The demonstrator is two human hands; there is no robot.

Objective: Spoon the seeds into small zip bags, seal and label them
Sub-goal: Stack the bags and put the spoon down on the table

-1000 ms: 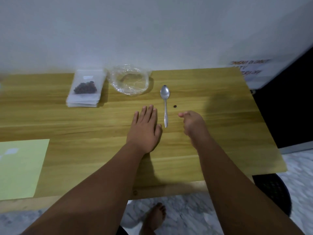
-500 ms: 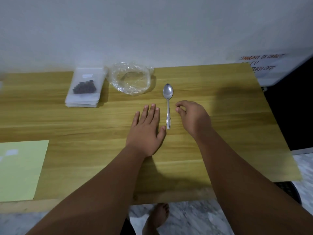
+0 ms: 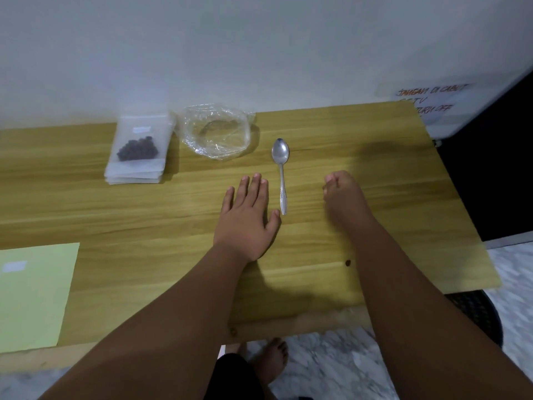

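Observation:
A metal spoon (image 3: pixel 281 171) lies on the wooden table (image 3: pixel 398 180), bowl pointing away from me. My left hand (image 3: pixel 245 217) rests flat on the table just left of the spoon's handle. My right hand (image 3: pixel 343 197) is to the right of the spoon, fingers curled, thumb and fingertips pinched together; what they pinch is hidden. The loose dark seed seen earlier is no longer on the table. A stack of small zip bags (image 3: pixel 135 171) sits at the back left; the top bag holds dark seeds (image 3: pixel 138 148). A crumpled clear plastic bag (image 3: pixel 216 131) lies beside the stack.
A light green sheet (image 3: pixel 34 298) carrying a small white label (image 3: pixel 13 266) lies at the near left. A white wall runs behind the table. The table's right edge drops to a dark gap and marble floor. My foot (image 3: pixel 271 362) shows below the front edge.
My right hand reached to the loose seed beside the spoon, closed over it, then drew back to the right with fingertips pinched. The seed is gone from the table. My left hand stayed put.

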